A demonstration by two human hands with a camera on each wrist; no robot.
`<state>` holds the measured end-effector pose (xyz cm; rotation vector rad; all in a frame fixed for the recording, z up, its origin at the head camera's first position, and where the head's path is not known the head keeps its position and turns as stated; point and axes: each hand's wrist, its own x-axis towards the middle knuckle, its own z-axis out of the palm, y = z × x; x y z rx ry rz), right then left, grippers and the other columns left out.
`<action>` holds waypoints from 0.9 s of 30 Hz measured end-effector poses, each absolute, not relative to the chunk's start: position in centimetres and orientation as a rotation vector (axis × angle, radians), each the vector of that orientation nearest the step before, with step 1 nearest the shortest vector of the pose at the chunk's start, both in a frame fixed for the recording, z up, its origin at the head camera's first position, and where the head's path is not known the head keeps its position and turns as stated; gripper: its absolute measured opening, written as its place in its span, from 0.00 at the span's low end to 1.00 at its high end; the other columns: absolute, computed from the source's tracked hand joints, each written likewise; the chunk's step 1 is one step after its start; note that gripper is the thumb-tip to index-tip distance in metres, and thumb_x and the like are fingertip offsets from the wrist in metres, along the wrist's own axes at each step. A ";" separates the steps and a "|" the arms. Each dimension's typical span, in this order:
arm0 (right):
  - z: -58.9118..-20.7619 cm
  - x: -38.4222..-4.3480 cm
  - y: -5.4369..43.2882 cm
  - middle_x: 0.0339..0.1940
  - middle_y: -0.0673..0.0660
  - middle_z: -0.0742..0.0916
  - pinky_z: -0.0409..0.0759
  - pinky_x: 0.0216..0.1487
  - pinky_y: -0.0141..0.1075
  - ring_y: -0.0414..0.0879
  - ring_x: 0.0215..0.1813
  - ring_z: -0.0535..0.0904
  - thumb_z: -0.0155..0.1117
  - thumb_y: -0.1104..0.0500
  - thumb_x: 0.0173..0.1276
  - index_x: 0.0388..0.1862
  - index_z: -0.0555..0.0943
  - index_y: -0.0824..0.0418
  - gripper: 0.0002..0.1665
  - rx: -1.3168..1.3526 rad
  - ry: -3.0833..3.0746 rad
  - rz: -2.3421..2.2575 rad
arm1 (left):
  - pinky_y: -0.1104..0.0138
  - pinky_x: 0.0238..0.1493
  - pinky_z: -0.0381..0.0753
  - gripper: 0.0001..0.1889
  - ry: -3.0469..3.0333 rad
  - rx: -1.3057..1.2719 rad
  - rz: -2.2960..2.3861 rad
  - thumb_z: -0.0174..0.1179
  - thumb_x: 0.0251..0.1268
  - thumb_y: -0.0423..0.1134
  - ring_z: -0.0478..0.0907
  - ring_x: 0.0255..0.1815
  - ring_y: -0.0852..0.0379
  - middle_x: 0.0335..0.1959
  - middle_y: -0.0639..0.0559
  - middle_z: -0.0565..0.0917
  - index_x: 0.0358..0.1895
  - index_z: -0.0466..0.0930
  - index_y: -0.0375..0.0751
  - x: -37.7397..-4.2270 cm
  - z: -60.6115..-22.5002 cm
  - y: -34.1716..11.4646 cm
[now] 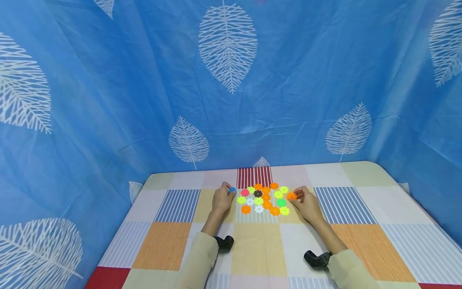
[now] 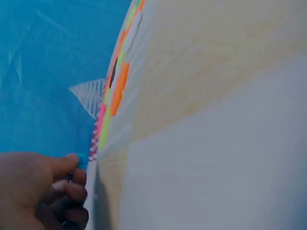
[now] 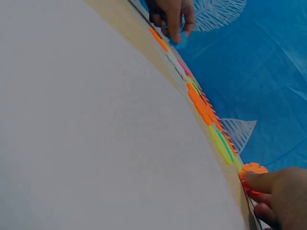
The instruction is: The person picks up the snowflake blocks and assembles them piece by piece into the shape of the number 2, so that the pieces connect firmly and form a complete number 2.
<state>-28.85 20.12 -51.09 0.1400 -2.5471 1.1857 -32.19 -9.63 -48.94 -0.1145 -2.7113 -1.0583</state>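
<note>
Between thumb and fingers my left hand [image 1: 221,199] pinches a blue flower-shaped disc [image 1: 232,190], just left of a spread of similar discs. On the other side of the spread my right hand [image 1: 307,204] pinches an orange flower-shaped disc [image 1: 291,196], its notched rim showing in the right wrist view [image 3: 254,168]. The spread between the hands has several orange, yellow and white discs, with a pink disc [image 1: 245,192], a black disc [image 1: 258,193] and a green disc [image 1: 281,202] among them. In the left wrist view the blue disc [image 2: 81,159] is mostly covered by the fingers.
A patchwork-patterned cloth [image 1: 258,245] covers the table. Blue curtains [image 1: 288,80] with white leaf prints hang behind it and at both sides. Black wrist devices [image 1: 225,243] are worn on both forearms, near the beige sleeves [image 1: 202,257].
</note>
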 end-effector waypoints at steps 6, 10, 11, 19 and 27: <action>-49.6 -27.8 19.3 0.30 0.59 0.84 0.79 0.34 0.32 0.49 0.32 0.81 0.63 0.65 0.62 0.47 0.74 0.69 0.15 0.121 -2.369 1.666 | 0.73 0.16 0.68 0.06 -2.617 -0.418 -1.381 0.49 0.70 0.34 0.70 0.13 0.59 0.19 0.48 0.77 0.41 0.72 0.34 -29.7 -47.7 -8.9; -47.9 -26.9 17.6 0.30 0.61 0.86 0.80 0.37 0.43 0.51 0.31 0.84 0.61 0.66 0.63 0.46 0.73 0.75 0.16 0.130 -2.141 2.108 | 0.73 0.17 0.68 0.07 -2.528 -0.608 -1.511 0.45 0.72 0.34 0.70 0.15 0.58 0.21 0.45 0.77 0.40 0.72 0.37 -27.7 -46.4 -7.9; -47.5 -26.6 17.1 0.30 0.60 0.86 0.80 0.37 0.44 0.51 0.31 0.84 0.61 0.65 0.63 0.45 0.73 0.75 0.16 0.129 -2.107 2.180 | 0.73 0.18 0.69 0.07 -2.508 -0.657 -1.501 0.45 0.72 0.34 0.70 0.15 0.59 0.22 0.45 0.77 0.40 0.72 0.37 -27.2 -46.1 -7.7; -45.8 -24.5 14.1 0.27 0.63 0.86 0.81 0.32 0.41 0.50 0.27 0.84 0.62 0.59 0.64 0.41 0.72 0.72 0.16 0.245 -2.061 2.313 | 0.77 0.19 0.66 0.07 -2.379 -0.913 -1.060 0.51 0.69 0.38 0.64 0.17 0.69 0.18 0.55 0.74 0.31 0.69 0.42 -25.4 -45.4 -6.0; -44.9 -23.6 13.0 0.27 0.66 0.85 0.81 0.32 0.40 0.50 0.25 0.83 0.60 0.64 0.65 0.43 0.70 0.76 0.16 0.210 -2.123 2.315 | 0.80 0.20 0.64 0.05 -2.367 -0.927 -0.868 0.57 0.63 0.36 0.64 0.17 0.68 0.18 0.59 0.72 0.32 0.71 0.42 -24.5 -45.2 -5.2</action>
